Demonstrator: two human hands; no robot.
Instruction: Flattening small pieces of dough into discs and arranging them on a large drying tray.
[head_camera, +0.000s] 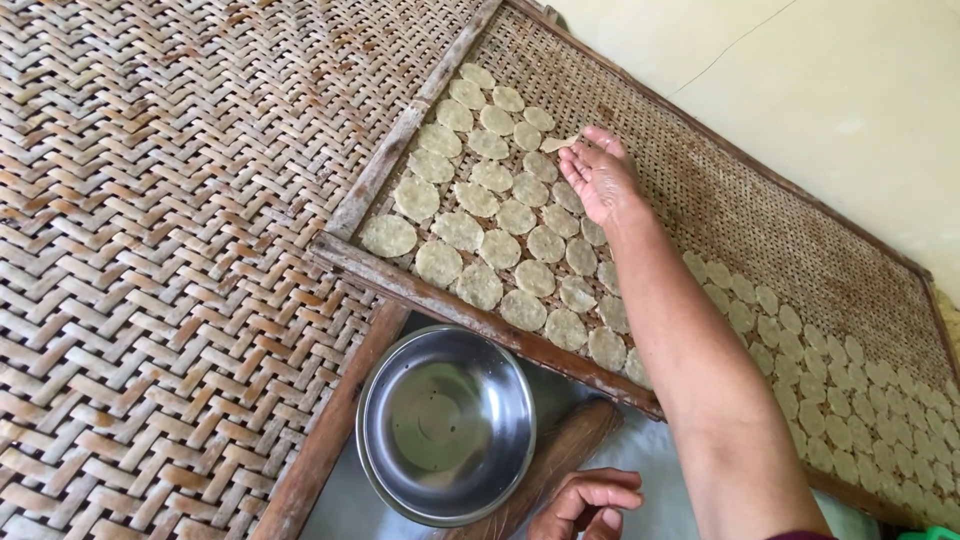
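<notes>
My right hand (600, 178) reaches out over a woven bamboo tray with a wooden frame (420, 288). Its fingertips pinch a thin pale disc (558, 143), held just above the tray at the top of the laid-out rows. Several round pale discs (500, 248) lie side by side on the tray, and more run along under my forearm toward the lower right (850, 390). My left hand (588, 505) rests at the bottom of the view with its fingers curled in, on a brown wooden piece (560, 450). Nothing shows in it.
An empty steel bowl (445, 425) stands on the floor just in front of the tray's near edge, left of my left hand. A second, coarser woven tray (150, 250) fills the left side. A pale wall (820, 90) rises behind the tray's far edge.
</notes>
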